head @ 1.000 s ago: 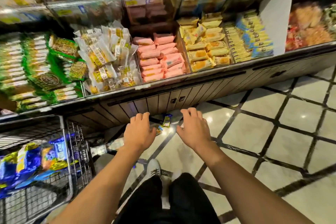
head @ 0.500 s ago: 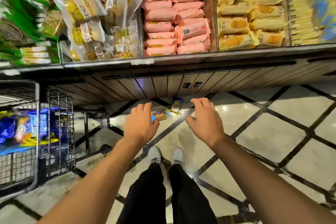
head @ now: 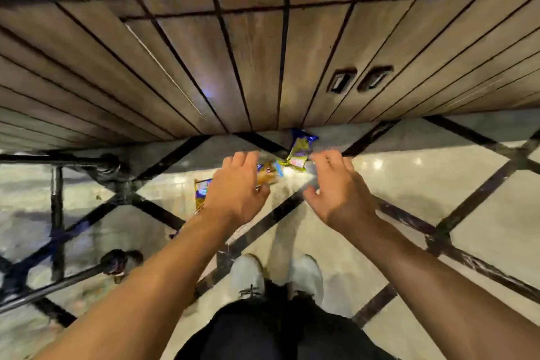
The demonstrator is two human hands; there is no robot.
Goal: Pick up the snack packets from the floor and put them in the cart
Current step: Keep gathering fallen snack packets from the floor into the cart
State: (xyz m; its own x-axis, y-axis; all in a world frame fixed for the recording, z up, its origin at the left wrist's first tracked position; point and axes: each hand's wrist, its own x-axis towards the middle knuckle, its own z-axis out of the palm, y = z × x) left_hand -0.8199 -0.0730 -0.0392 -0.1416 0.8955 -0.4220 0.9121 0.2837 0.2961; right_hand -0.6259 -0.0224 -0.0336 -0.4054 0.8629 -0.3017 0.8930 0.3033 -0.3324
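Three snack packets lie on the tiled floor by the shelf base. A blue and yellow packet [head: 301, 149] sits nearest the wooden panel. An orange packet [head: 268, 174] lies just left of it, partly behind my left hand [head: 237, 188]. Another blue and yellow packet [head: 201, 190] shows at the left edge of that hand. My left hand hovers over the packets with relaxed fingers and holds nothing. My right hand [head: 339, 188] is spread beside the first packet, also empty. Only the cart's lower frame [head: 57, 207] is in view, at left.
The wooden base panel of the shelf [head: 263, 67] fills the top, with two small recessed handles [head: 359, 82]. A cart wheel [head: 119, 261] stands on the floor at lower left. My white shoes [head: 248, 275] are below the hands on the marble floor with dark diagonal lines.
The view has tilted sharply down; the shelves and cart basket have left the frame. Both hands have dropped closer to the packets on the floor.
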